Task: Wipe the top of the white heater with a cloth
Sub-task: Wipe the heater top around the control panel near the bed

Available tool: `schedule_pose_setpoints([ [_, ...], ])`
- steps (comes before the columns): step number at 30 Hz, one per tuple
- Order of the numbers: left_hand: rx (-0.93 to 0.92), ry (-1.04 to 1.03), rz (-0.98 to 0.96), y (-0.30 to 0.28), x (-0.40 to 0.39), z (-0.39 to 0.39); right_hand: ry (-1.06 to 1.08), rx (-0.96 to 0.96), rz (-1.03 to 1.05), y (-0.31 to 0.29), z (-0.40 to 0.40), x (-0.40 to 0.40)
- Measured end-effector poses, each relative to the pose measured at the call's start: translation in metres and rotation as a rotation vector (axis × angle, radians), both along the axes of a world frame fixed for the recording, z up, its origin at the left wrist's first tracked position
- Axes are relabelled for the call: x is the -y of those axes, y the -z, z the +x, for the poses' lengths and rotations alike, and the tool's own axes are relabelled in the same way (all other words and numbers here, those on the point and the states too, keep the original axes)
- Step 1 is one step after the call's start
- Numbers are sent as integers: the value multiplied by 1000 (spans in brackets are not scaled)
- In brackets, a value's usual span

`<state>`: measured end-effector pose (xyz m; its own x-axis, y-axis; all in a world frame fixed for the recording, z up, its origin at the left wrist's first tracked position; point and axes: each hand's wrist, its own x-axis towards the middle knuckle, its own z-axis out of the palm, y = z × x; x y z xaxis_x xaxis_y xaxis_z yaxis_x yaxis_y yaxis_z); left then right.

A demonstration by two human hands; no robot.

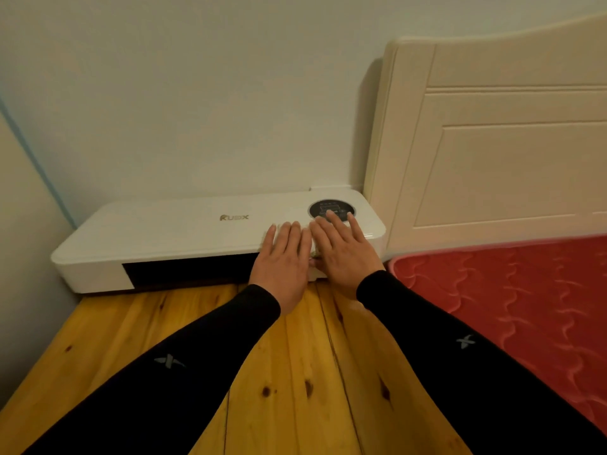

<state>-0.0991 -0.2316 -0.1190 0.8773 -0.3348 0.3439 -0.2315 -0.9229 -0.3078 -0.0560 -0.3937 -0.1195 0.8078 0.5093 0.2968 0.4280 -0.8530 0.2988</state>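
The white heater (170,231) lies long and low against the wall, with a gold logo on top and a round black control panel (331,210) near its right end. My left hand (284,261) and my right hand (341,254) rest flat side by side on the right part of its top, fingers stretched out. A white cloth (277,226) lies pressed under them; only a thin edge shows past the left fingertips and a small bit between the hands. The right fingertips reach the control panel's lower edge.
The heater stands on a wooden plank surface (295,372). A cream headboard (492,142) rises directly right of the heater, with a red quilted mattress (509,290) below it. Walls close in behind and on the left.
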Motion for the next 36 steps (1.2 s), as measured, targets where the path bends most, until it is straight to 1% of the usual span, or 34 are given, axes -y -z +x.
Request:
schedule_pose_setpoints([
  [6,4,18,27,-4,25,8,12,9,7,-2,5,26],
  [12,13,29,-9,-4,41,14,-5,28,33,-2,6,40],
  [21,34,39,-53,-1,71,22,83,-46,6,-9,2,65],
  [26,62,75,-42,1,65,24,84,-90,66,-15,1,61],
  [36,87,100,-28,4,43,23,84,-119,26,-21,4,42],
])
